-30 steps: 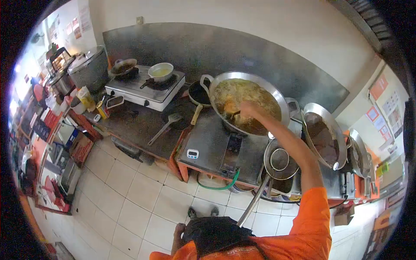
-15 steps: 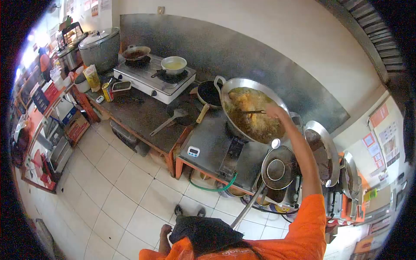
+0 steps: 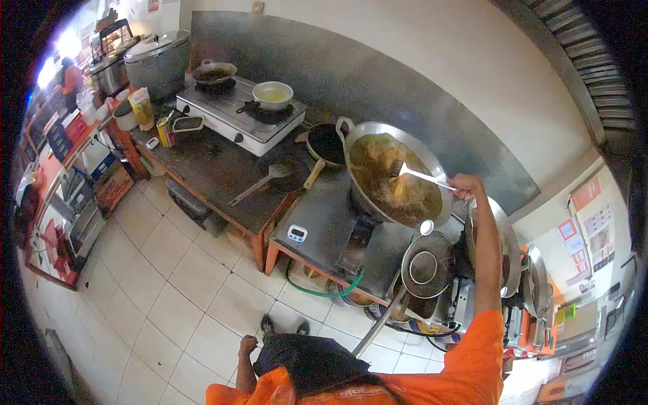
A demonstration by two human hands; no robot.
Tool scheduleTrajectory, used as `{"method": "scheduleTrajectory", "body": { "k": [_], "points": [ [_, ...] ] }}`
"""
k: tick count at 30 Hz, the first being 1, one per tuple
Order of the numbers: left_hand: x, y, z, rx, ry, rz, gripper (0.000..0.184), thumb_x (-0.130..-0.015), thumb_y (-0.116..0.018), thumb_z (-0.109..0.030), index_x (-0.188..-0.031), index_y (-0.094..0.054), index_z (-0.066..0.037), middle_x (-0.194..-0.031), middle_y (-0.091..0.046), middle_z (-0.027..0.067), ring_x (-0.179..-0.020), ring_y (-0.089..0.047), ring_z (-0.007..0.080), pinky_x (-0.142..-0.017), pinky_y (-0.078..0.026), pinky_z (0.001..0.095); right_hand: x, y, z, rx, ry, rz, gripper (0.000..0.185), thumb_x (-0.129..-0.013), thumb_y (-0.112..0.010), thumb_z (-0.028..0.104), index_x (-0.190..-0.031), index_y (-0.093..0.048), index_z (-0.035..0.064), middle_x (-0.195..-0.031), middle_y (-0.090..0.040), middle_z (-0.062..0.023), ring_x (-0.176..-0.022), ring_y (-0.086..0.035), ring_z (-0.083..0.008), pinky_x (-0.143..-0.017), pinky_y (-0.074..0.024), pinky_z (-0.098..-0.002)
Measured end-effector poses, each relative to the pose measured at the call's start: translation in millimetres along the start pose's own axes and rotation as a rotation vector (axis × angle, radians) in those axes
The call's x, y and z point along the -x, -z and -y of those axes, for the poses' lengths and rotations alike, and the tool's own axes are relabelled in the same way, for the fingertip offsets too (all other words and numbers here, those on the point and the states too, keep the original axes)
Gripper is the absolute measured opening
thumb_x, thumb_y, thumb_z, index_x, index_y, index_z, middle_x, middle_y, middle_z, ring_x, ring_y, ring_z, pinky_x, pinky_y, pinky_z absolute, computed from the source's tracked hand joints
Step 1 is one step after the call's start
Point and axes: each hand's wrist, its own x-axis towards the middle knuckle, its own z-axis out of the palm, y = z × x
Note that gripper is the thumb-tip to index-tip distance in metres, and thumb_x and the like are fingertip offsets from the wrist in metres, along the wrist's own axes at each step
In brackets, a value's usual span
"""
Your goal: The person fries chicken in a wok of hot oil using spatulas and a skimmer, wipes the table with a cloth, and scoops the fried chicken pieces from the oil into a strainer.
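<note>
My right hand [image 3: 466,185] is closed around the end of a long-handled spatula [image 3: 426,177], over the right side of a large wok [image 3: 437,154]. The blade of the spatula dips into bubbling oil [image 3: 378,192], next to golden-brown frying food [image 3: 403,190] whose kind I cannot make out. My left hand [image 3: 248,345] hangs low beside the dark apron [image 3: 310,361], its fingers curled in, with nothing visible in them. A round wire strainer [image 3: 428,266] with a long handle lies in front of the wok.
A timer [image 3: 297,233] sits on the metal counter. On the left stand a two-burner stove [image 3: 256,128] with two pans, a large lidded pot [image 3: 158,64], a spatula [image 3: 260,185] and a black pan [image 3: 325,145]. More woks [image 3: 506,250] stand right. A person [image 3: 71,81] is far back.
My right hand has drawn back toward the right rim of the wok, bringing more of the spatula into sight. My left hand stays low; the view has shifted slightly.
</note>
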Motion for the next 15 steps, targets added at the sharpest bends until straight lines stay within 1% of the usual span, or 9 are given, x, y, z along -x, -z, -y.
{"method": "scheduleTrajectory", "body": {
  "k": [2, 3, 6, 7, 10, 12, 13, 14, 15],
  "points": [
    [-7, -8, 7, -0.299, -0.126, 0.098, 0.013, -0.062, -0.061, -0.020, -0.073, -0.058, -0.012, -0.070, -0.058, 0.0026, -0.070, -0.055, 0.0184, -0.064, -0.043, 0.0327, 12, -2, -7, 0.013, -0.026, -0.033, 0.032, -0.083, -0.036, 0.028, -0.072, -0.048, 0.0006, -0.044, -0.027, 0.0052, -0.032, -0.023, -0.0031, -0.027, -0.0158, -0.0186],
    [-10, -25, 25, 0.264, 0.061, 0.034, 0.014, -0.063, -0.060, -0.018, -0.074, -0.058, -0.010, -0.071, -0.059, 0.0035, -0.067, -0.056, 0.0179, -0.056, -0.044, 0.0313, 15, -2, -13, -0.024, -0.011, -0.030, 0.032, -0.083, -0.036, 0.028, -0.071, -0.048, 0.0008, -0.044, -0.027, 0.0051, -0.032, -0.023, -0.0030, -0.027, -0.0158, -0.0186],
    [4, 3, -28, 0.384, 0.566, 0.061, 0.020, -0.068, -0.048, -0.017, -0.070, -0.061, -0.001, -0.065, -0.060, 0.0132, -0.059, -0.059, 0.0221, -0.061, -0.047, 0.0331, 22, 10, -42, -0.163, 0.008, -0.014, 0.030, -0.082, -0.037, 0.027, -0.071, -0.048, 0.0012, -0.044, -0.027, 0.0051, -0.032, -0.022, -0.0028, -0.027, -0.0157, -0.0184],
    [-2, -27, 18, 0.171, 0.067, 0.014, 0.024, -0.068, -0.044, -0.017, -0.070, -0.060, 0.000, -0.064, -0.060, 0.0127, -0.057, -0.059, 0.0219, -0.060, -0.047, 0.0329, 21, 18, -52, -0.228, -0.004, -0.007, 0.030, -0.082, -0.038, 0.027, -0.071, -0.048, 0.0013, -0.043, -0.027, 0.0051, -0.032, -0.023, -0.0027, -0.027, -0.0158, -0.0183],
    [2, -8, -3, 0.208, 0.298, 0.182, 0.015, -0.072, -0.053, -0.018, -0.066, -0.057, -0.005, -0.054, -0.055, 0.0041, -0.043, -0.051, 0.0130, -0.038, -0.042, 0.0248, 23, 37, -83, 0.009, 0.161, -0.203, 0.034, -0.077, -0.044, 0.034, -0.074, -0.050, 0.0009, -0.043, -0.030, 0.0027, -0.031, -0.026, -0.0051, -0.027, -0.0199, -0.0206],
    [5, 1, -2, 0.189, -0.019, 0.083, 0.016, -0.072, -0.052, -0.017, -0.065, -0.057, -0.005, -0.054, -0.056, 0.0029, -0.041, -0.051, 0.0119, -0.036, -0.040, 0.0232, 34, 43, -95, 0.370, 0.213, -0.389, 0.037, -0.076, -0.046, 0.037, -0.077, -0.051, 0.0000, -0.044, -0.033, 0.0010, -0.031, -0.028, -0.0069, -0.027, -0.0221, -0.0220],
    [-4, -13, 27, 0.182, -0.167, 0.040, 0.015, -0.072, -0.052, -0.017, -0.065, -0.057, -0.005, -0.055, -0.056, 0.0032, -0.042, -0.051, 0.0121, -0.036, -0.041, 0.0232, 34, 45, -96, 0.300, 0.062, -0.539, 0.041, -0.072, -0.050, 0.038, -0.078, -0.054, -0.0022, -0.052, -0.048, -0.0094, -0.040, -0.046, -0.0180, -0.036, -0.0377, -0.0309],
    [-9, -16, 39, 0.175, -0.315, -0.002, 0.014, -0.071, -0.052, -0.017, -0.065, -0.057, -0.005, -0.056, -0.057, 0.0034, -0.042, -0.052, 0.0123, -0.036, -0.041, 0.0232, 27, 48, -108, 0.488, 0.151, -0.764, 0.042, -0.071, -0.051, 0.038, -0.077, -0.055, -0.0028, -0.058, -0.051, -0.0129, -0.048, -0.050, -0.0220, -0.043, -0.0401, -0.0333],
    [-11, -9, 34, 0.006, -0.251, 0.075, 0.012, -0.068, -0.056, -0.017, -0.066, -0.058, -0.005, -0.061, -0.058, 0.0048, -0.050, -0.054, 0.0164, -0.045, -0.043, 0.0272, 13, 51, -128, 0.680, 0.240, -0.983, 0.042, -0.070, -0.052, 0.038, -0.076, -0.055, -0.0033, -0.064, -0.054, -0.0163, -0.056, -0.053, -0.0261, -0.050, -0.0426, -0.0357]
  ]
}}
